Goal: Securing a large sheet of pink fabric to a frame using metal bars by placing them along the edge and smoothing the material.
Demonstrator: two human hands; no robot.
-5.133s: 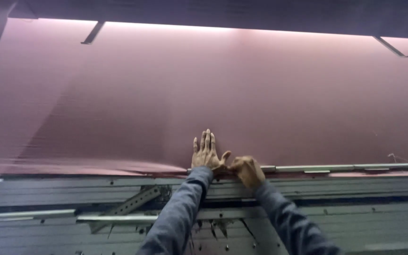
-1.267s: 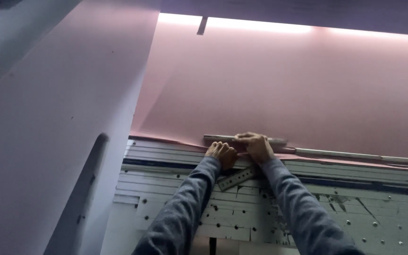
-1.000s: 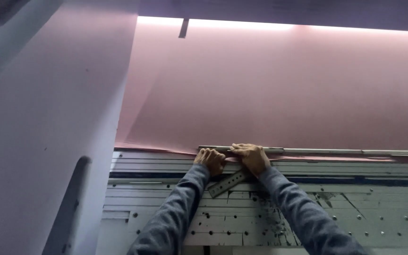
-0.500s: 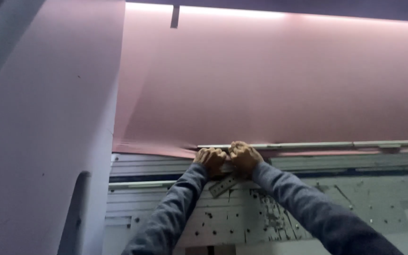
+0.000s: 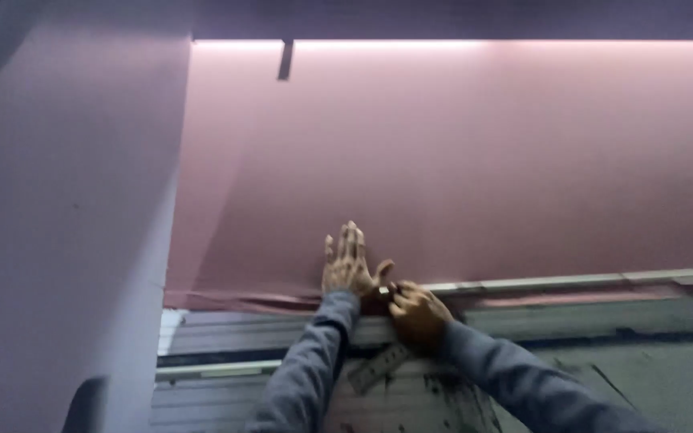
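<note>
1. Nearest the camera, two grey sleeves (image 5: 306, 369) reach up and away over a grey metal bed (image 5: 571, 377) of ribbed bars and scuffed plates; a short pale perforated strip (image 5: 377, 367) lies slantwise on it, just below the hands.
2. At the lower left, a dark rounded shape (image 5: 86, 405) sits against a tall pale panel (image 5: 58, 224) that fills the left side of the room (its surface plain, no markings that I can make out).
3. The right hand (image 5: 417, 311) is curled, its fingers bunched and pinching a small object at the near end of the rail (image 5: 571, 282); what the object is, I cannot tell.
4. The left hand (image 5: 348, 263) lies flat on the pink sheet (image 5: 459, 160), fingers straight and slightly spread, thumb out to the side and meeting the right hand.
5. The rail is a thin pale bar lying along the sheet's lower edge; its long axis runs left to right, rising slightly toward the right edge of view.
6. Left of the hands, the sheet's edge is rumpled and lifted a little.
7. The sheet slopes up and away to a bright strip (image 5: 459, 44) along its top, where a dark bracket (image 5: 285, 60) hangs down.
</note>
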